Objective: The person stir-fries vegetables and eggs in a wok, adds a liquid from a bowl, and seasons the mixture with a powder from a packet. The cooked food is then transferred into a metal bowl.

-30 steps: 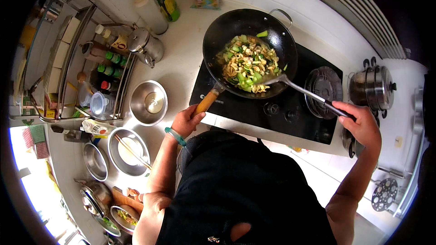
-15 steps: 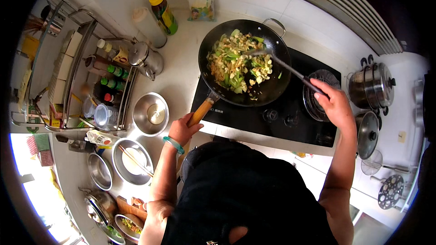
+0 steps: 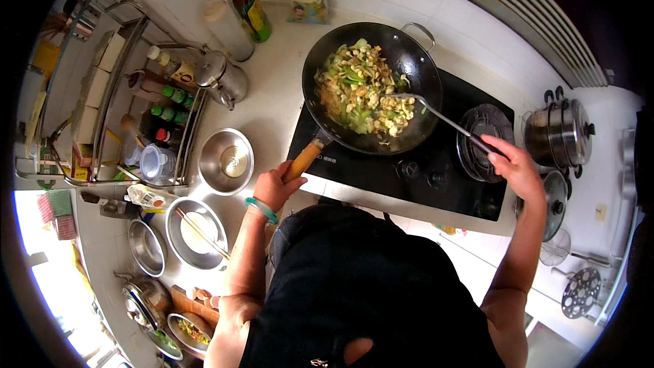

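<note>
spatula (image 3: 446, 120) moved in wok (image 3: 414, 61), food (image 3: 357, 88) shifted left

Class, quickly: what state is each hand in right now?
Left hand: closed, holding the wooden wok handle.
Right hand: closed, holding the long-handled spatula.

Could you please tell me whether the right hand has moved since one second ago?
Yes, the right hand has moved up and left, closer to the right burner.

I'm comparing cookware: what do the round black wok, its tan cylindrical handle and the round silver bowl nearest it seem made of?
The round black wok looks like metal, semi-glossy, from its highlights; coated or bare is unclear. Its tan cylindrical handle seems smooth wood, judging by colour. The round silver bowl is probably polished stainless steel, given its bright sheen.
</note>
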{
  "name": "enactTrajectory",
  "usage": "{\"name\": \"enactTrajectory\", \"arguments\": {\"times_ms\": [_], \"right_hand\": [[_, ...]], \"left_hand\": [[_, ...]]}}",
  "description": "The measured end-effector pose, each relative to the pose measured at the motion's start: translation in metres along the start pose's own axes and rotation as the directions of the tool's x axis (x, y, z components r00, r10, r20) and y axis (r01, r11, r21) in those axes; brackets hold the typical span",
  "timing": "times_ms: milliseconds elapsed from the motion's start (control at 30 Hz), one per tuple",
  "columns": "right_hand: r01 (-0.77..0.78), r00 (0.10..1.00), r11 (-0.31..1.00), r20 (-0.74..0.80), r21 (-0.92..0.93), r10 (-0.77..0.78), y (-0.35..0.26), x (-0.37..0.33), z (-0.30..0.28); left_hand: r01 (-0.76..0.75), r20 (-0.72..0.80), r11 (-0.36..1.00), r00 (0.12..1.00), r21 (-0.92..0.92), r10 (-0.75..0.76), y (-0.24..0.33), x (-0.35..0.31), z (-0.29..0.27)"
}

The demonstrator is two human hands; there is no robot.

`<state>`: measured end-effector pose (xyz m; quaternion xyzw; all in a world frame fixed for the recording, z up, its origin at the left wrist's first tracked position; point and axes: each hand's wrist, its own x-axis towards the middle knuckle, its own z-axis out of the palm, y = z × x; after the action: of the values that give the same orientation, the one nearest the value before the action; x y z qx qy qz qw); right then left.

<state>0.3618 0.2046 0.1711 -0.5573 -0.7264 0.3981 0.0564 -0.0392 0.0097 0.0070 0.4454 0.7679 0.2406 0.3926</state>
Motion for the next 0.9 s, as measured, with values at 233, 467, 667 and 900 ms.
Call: {"name": "enactTrajectory", "arguments": {"times_ms": [233,467,667,900], "right_hand": [[0.234,0.970,0.894,0.023,-0.383,-0.243,-0.013,-0.011,-0.014],[0.228,0.964,0.936,-0.071,-0.269,-0.256,-0.002,0.026,0.033],[0.145,0.982,0.989,-0.129,0.017,-0.142,-0.012,0.038,0.018],[0.236,0.971,0.964,-0.008,-0.126,-0.239,-0.034,0.050,0.066]], "left_hand": [[-0.037,-0.021,0.999,0.999,0.023,0.037,-0.006,0.001,0.002],[0.018,0.040,0.997,0.999,-0.071,-0.015,0.003,0.000,-0.002],[0.023,0.037,0.996,0.999,-0.084,-0.020,0.007,-0.003,-0.003],[-0.003,0.023,0.999,1.000,-0.042,0.004,0.003,-0.001,-0.002]]}}
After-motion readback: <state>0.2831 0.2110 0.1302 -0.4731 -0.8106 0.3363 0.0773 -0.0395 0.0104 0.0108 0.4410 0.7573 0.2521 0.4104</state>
